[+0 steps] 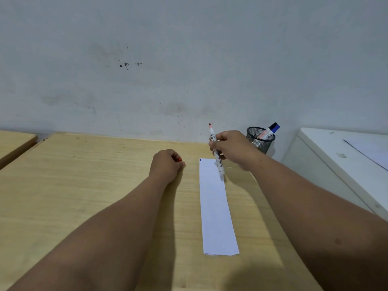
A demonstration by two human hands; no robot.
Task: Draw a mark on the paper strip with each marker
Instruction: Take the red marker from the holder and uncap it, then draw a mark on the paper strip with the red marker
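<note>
A long white paper strip point(216, 206) lies on the wooden table point(84, 185), running away from me. My right hand point(233, 150) grips a white marker point(217, 156) over the strip's far end; its uncapped red tip points up toward the wall and its rear end hangs just above the paper. My left hand point(167, 162) rests fisted on the table left of the strip, with a bit of red, likely the red cap point(179, 159), showing between its fingers. Two more markers, one with a black cap and one with a blue cap point(273, 129), stand in a black mesh cup point(260, 139).
The mesh cup stands at the table's far right corner against a grey wall point(189, 59). A white cabinet point(346, 156) with a sheet on top stands to the right of the table. Another wooden tabletop point(14, 143) adjoins at the far left.
</note>
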